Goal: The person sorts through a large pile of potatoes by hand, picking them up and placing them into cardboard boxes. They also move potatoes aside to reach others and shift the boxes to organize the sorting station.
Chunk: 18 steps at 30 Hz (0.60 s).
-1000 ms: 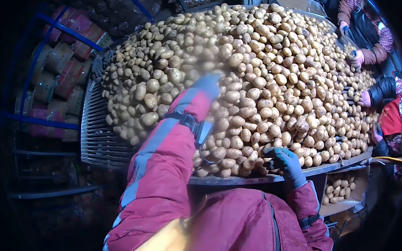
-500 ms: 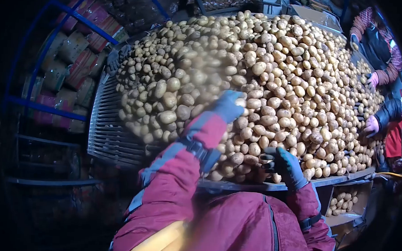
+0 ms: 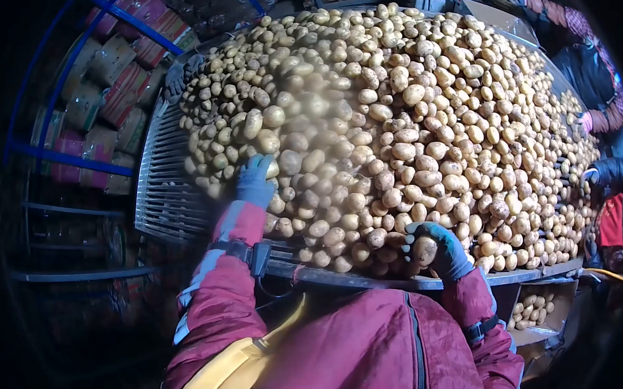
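Observation:
My left hand [image 3: 256, 184], in a blue-grey glove, is over the left side of a big heap of potatoes [image 3: 436, 123]. Its fingers are closed against a potato [image 3: 274, 169], partly covered by them. At the table's front edge, my right hand [image 3: 447, 250], in a dark glove with teal patches, has its fingers curled around a brown-skinned potato [image 3: 424, 251]. Loose potatoes lie against both hands, and part of the heap looks blurred.
A slatted metal surface [image 3: 169, 188] shows at the left. Stacked cartons [image 3: 121, 92] stand behind a blue frame [image 3: 73, 160]. A box of potatoes [image 3: 560, 310] sits below the right edge. Co-workers' gloved hands [image 3: 584, 123] are at the far right.
My left hand has swung left and toward me, from the middle of the heap to its left side. My right hand, empty-looking before, now has a potato.

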Motion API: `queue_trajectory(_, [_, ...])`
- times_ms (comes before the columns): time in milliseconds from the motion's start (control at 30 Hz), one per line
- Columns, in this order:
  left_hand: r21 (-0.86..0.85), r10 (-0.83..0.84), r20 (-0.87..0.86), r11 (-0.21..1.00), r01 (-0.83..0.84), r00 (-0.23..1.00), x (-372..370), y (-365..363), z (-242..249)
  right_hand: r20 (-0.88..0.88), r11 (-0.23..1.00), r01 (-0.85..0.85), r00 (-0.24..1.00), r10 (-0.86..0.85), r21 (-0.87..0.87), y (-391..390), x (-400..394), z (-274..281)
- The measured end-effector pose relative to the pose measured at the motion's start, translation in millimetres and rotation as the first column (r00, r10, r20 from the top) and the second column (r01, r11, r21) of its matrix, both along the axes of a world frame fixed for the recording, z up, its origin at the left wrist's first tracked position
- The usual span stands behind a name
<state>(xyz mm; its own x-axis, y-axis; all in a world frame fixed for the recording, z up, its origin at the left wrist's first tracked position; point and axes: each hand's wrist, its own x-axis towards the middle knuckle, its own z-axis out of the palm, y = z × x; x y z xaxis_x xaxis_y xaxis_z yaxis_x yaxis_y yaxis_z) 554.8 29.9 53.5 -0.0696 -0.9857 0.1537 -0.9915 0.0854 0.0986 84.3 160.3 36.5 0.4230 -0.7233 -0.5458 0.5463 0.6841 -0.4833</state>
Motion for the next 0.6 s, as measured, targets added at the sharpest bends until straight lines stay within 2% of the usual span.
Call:
queue_trajectory(33, [0.024,0.043,0.041,0.999,-0.044,0.998,-4.1,-0.1,0.9,-0.019,1.000,0.006,1.000,-0.007,-0.026,-0.6,0.1,-2.6])
queue_trajectory(67, [0.033,0.081,0.125,0.996,-0.085,0.989,-9.8,-5.2,4.0,0.038,0.999,0.006,0.999,-0.005,-0.043,-0.6,-0.3,2.4])
queue_trajectory(100, [0.159,0.175,-0.213,0.977,-0.142,0.961,-11.9,-3.8,9.7,-0.143,0.964,-0.065,0.989,0.028,-0.258,1.3,-1.1,1.2])
queue_trajectory(133, [0.296,0.284,-0.510,0.944,-0.145,0.812,-11.0,-4.5,18.7,-0.324,0.880,-0.167,0.946,0.016,-0.444,2.5,-2.7,-3.0])
queue_trajectory(167, [0.424,0.397,-0.723,0.901,-0.090,0.566,-11.6,-7.0,25.7,-0.489,0.759,-0.291,0.871,-0.041,-0.582,4.5,-4.4,-4.4])
queue_trajectory(200, [0.419,0.406,-0.838,0.907,-0.048,0.365,-17.2,-3.0,28.4,-0.570,0.693,-0.381,0.820,-0.052,-0.612,5.0,-8.0,6.1])
queue_trajectory(233, [0.496,0.479,-0.851,0.868,0.030,0.216,-20.3,3.3,33.2,-0.643,0.622,-0.467,0.762,-0.079,-0.629,5.2,-11.6,16.7])
queue_trajectory(300, [0.508,0.510,-0.857,0.860,0.047,-0.069,-65.3,21.2,51.1,-0.570,0.726,-0.387,0.821,-0.009,-0.569,11.4,-17.4,12.5])
queue_trajectory(333, [0.517,0.522,-0.836,0.853,0.073,-0.168,-74.7,24.0,35.7,-0.433,0.835,-0.280,0.900,0.057,-0.473,12.8,-17.3,11.9])
queue_trajectory(367, [0.420,0.462,-0.860,0.882,0.214,-0.215,-95.8,28.4,34.6,-0.219,0.941,-0.163,0.971,0.099,-0.296,15.2,-18.4,10.2])
queue_trajectory(400, [0.438,0.580,-0.753,0.793,0.423,-0.309,-113.3,29.4,33.5,-0.099,0.979,-0.108,0.991,0.092,-0.172,17.3,-20.5,11.0])
queue_trajectory(433, [0.407,0.705,-0.614,0.667,0.624,-0.354,-134.4,29.4,32.1,0.032,0.997,-0.059,0.998,0.061,-0.045,21.3,-23.1,26.9])
queue_trajectory(467, [0.401,0.697,-0.655,0.648,0.648,-0.291,-163.8,34.9,31.9,0.017,0.999,-0.009,1.000,0.010,-0.044,26.3,-24.3,43.4])
queue_trajectory(567, [0.486,0.556,-0.829,0.659,0.575,0.063,-276.8,72.3,45.3,0.045,0.994,0.096,0.995,-0.094,-0.053,44.5,-41.7,54.0])
queue_trajectory(600, [0.576,0.509,-0.809,0.586,0.570,0.295,-314.0,90.4,66.8,-0.004,0.978,0.065,0.998,-0.067,-0.198,53.1,-55.2,43.7])
